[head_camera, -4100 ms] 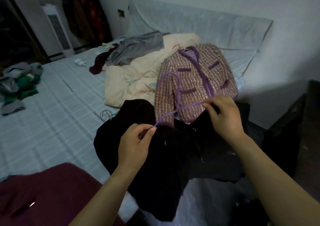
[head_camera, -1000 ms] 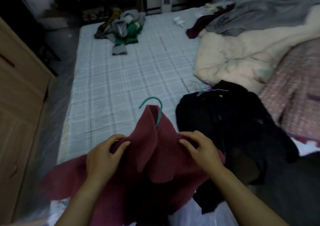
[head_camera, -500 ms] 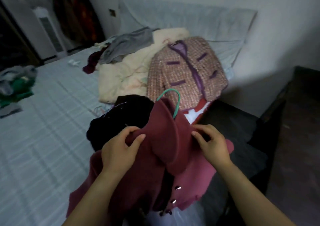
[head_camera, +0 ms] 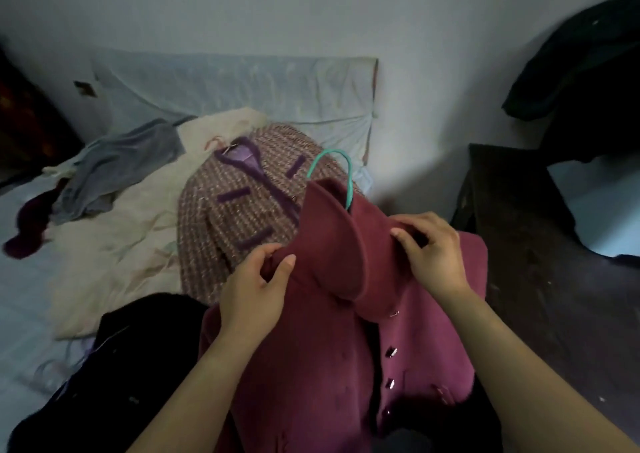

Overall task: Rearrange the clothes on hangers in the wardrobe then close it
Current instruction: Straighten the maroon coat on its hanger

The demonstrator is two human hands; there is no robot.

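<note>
the person is holding a maroon buttoned coat [head_camera: 346,355] up in front of them over the bed [head_camera: 20,289], its long axis running from the collar down toward the camera. the teal hanger hook [head_camera: 333,168] is sticking up out of the collar, just beyond both hands and a little nearer the right one. the left hand [head_camera: 252,293] is pinching the coat's left shoulder between thumb and fingers; the right hand [head_camera: 433,255] is gripping the right shoulder, fingers curled into the cloth. a tweed jacket [head_camera: 235,189] and a black garment [head_camera: 138,331] are lying on the bed. no wardrobe is showing here, so hanging the coat is probably calling for a turn away from the bed.
</note>
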